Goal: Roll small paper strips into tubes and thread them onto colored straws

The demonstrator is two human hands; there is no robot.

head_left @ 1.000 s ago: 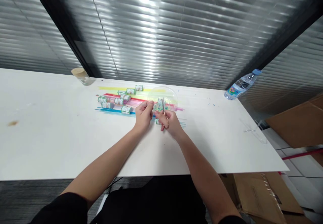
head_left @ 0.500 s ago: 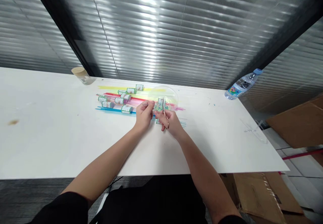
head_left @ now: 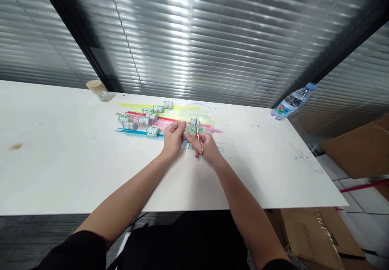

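Note:
My right hand [head_left: 207,147] is closed on a pair of scissors [head_left: 197,133], whose blades point away from me. Close beside it, my left hand [head_left: 174,137] is closed in a pinch; whatever its fingers hold is too small or hidden to name. Just beyond both hands lies a clear round dish [head_left: 209,115] with small green and blue bits [head_left: 192,129] in it. Thin coloured strips spread to the left and behind: yellow strips [head_left: 130,105], red strips [head_left: 133,113] and blue strips [head_left: 138,133]. Several of them carry printed paper labels [head_left: 152,131].
On the white table [head_left: 75,160] a jar with a tan lid [head_left: 99,90] stands at the back left. A water bottle [head_left: 290,103] is at the back right, and a clear plastic piece [head_left: 305,158] lies at the right edge. Cardboard boxes [head_left: 316,233] sit below; blinds [head_left: 194,39] hang behind.
Almost nothing differs. Both hands keep their places over the near side of the dish, with only a slight shift of the right fingers around the scissors.

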